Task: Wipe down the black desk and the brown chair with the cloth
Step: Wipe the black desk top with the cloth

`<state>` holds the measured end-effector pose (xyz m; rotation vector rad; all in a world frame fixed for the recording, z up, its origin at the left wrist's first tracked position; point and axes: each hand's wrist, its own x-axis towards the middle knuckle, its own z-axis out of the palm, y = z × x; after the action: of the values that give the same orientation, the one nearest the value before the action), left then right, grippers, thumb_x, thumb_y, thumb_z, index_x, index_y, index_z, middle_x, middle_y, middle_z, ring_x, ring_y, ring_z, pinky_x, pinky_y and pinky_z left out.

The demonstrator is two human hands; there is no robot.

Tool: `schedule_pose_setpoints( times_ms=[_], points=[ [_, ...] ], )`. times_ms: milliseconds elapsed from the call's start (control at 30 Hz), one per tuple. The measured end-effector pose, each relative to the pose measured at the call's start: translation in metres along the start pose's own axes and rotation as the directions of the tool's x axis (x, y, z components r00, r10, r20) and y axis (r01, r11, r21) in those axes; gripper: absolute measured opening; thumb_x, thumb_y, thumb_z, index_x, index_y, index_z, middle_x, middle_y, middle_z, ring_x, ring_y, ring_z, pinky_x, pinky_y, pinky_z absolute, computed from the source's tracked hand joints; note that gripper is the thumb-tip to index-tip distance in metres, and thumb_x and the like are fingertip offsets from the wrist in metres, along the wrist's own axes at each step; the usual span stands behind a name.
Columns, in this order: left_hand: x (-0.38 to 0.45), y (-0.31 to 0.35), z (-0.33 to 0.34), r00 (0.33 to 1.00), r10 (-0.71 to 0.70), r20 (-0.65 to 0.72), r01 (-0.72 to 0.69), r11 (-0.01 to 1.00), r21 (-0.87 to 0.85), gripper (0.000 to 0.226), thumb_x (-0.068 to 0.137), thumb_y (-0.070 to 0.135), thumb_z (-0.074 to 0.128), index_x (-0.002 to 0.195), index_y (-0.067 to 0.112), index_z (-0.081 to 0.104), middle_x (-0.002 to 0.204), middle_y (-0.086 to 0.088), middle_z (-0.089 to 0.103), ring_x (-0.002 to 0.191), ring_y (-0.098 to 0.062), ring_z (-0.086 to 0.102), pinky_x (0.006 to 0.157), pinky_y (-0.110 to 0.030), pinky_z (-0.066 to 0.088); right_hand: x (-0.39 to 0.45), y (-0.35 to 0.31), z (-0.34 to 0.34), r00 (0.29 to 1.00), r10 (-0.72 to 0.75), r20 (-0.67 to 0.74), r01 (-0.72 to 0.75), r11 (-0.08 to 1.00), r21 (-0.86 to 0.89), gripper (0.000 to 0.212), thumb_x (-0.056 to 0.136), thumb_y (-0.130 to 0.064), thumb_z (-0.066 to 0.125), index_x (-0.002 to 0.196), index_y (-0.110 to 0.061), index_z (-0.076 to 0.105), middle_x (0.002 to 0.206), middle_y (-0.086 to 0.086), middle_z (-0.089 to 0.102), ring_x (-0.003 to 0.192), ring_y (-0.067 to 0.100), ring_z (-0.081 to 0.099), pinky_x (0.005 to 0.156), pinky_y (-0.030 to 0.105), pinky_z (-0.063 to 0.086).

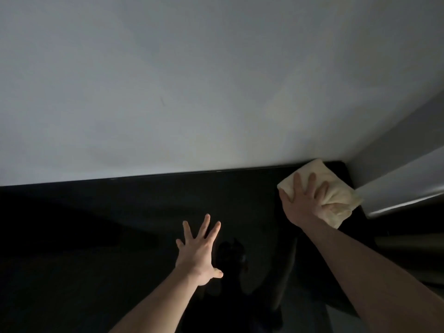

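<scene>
A right hand (304, 200) presses a cream cloth (334, 188) flat-fingered into the black desk's (120, 236) far corner, while the left hand (198, 253) rests splayed on the desk.

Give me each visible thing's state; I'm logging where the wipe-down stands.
cloth: folded, flat on the desk's far right corner, under the right hand.
right hand: fingers spread, pressing the cloth.
left hand: fingers splayed, on or just over the desk, holding nothing.
black desk: bare, glossy, against the wall.

Head view, close, looking forward-down over desk (120, 236) toward wall (192, 80)
</scene>
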<state>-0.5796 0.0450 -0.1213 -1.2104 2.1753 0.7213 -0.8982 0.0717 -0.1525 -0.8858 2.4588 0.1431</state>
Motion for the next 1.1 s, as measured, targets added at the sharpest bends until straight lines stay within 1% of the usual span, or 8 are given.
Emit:
schedule_pose_setpoints(
  times_ms=[133,300,500,600,667,867,1000,1100],
  points=[
    [-0.018,-0.053,-0.004,0.991,0.064,-0.116,-0.063,0.998,0.010,0.112,0.088,0.052,0.079,0.168,0.036,0.002,0.173,0.010,-0.022,0.162,-0.032,-0.009,0.130,-0.048,0.023,-0.032,-0.055,0.015,0.997,-0.082,0.006,0.082,0.996,0.020,0.081,0.099,-0.077,0.021,0.165,-0.044,-0.012,0.172,-0.004,-0.028,0.155,0.039,-0.031,0.118,0.078,-0.006],
    [-0.056,-0.183,-0.004,0.979,-0.072,-0.191,0.071,0.997,-0.009,0.112,0.087,0.063,0.075,0.169,0.034,0.003,0.174,0.006,-0.018,0.162,-0.034,-0.006,0.131,-0.044,0.014,-0.076,-0.153,0.052,0.989,-0.147,0.006,0.147,0.989,0.003,0.083,0.098,-0.078,0.019,0.165,-0.042,-0.013,0.172,-0.002,-0.025,0.155,0.041,-0.030,0.118,0.080,-0.001],
    [-0.109,-0.366,0.006,0.941,-0.298,-0.161,0.276,0.950,-0.145,0.122,0.079,0.068,0.079,0.167,0.041,-0.001,0.175,0.007,-0.017,0.161,-0.039,-0.005,0.125,-0.058,0.031,-0.151,-0.304,0.099,0.972,-0.230,0.045,0.229,0.973,0.014,0.083,0.099,-0.077,0.018,0.165,-0.040,-0.017,0.173,0.000,-0.026,0.159,0.040,-0.020,0.118,0.078,-0.009],
    [-0.128,-0.425,0.020,0.938,-0.320,-0.135,0.289,0.934,-0.212,0.131,0.076,0.068,0.082,0.163,0.046,-0.013,0.171,0.013,-0.027,0.160,-0.039,-0.012,0.119,-0.067,0.034,-0.189,-0.375,0.122,0.936,-0.333,0.115,0.334,0.943,0.014,0.081,0.100,-0.074,0.019,0.164,-0.042,-0.019,0.172,-0.002,-0.031,0.158,0.040,-0.023,0.118,0.078,-0.011],
    [-0.134,-0.438,0.027,0.947,-0.295,-0.130,0.262,0.938,-0.226,0.132,0.076,0.067,0.082,0.161,0.047,-0.018,0.167,0.016,-0.034,0.160,-0.036,-0.019,0.118,-0.072,0.030,-0.207,-0.404,0.134,0.893,-0.414,0.175,0.417,0.909,0.020,0.080,0.101,-0.072,0.022,0.163,-0.044,-0.018,0.171,-0.006,-0.032,0.158,0.039,-0.026,0.119,0.076,-0.012],
    [-0.132,-0.434,0.023,0.949,-0.303,-0.088,0.272,0.927,-0.258,0.132,0.080,0.058,0.084,0.164,0.044,-0.016,0.168,0.013,-0.036,0.158,-0.039,-0.022,0.118,-0.076,0.023,-0.205,-0.381,0.123,0.884,-0.442,0.151,0.459,0.882,-0.104,0.072,0.104,-0.065,0.029,0.163,-0.051,-0.011,0.172,-0.012,-0.028,0.159,0.028,-0.027,0.114,0.080,-0.007],
    [-0.133,-0.433,0.020,0.946,-0.315,-0.072,0.287,0.921,-0.263,0.132,0.081,0.053,0.085,0.164,0.043,-0.017,0.168,0.011,-0.035,0.158,-0.039,-0.022,0.119,-0.075,0.022,-0.189,-0.349,0.112,0.912,-0.384,0.141,0.391,0.920,-0.021,0.076,0.099,-0.072,0.033,0.158,-0.058,-0.014,0.168,-0.013,-0.035,0.155,0.023,-0.037,0.113,0.082,-0.009],
    [-0.133,-0.431,0.020,0.943,-0.324,-0.074,0.294,0.917,-0.270,0.131,0.082,0.051,0.086,0.165,0.042,-0.015,0.168,0.011,-0.035,0.158,-0.040,-0.021,0.119,-0.074,0.024,-0.186,-0.342,0.107,0.952,-0.294,0.082,0.291,0.956,0.047,0.083,0.094,-0.074,0.042,0.158,-0.057,-0.008,0.166,-0.011,-0.036,0.153,0.020,-0.040,0.117,0.077,-0.008]
  ],
)
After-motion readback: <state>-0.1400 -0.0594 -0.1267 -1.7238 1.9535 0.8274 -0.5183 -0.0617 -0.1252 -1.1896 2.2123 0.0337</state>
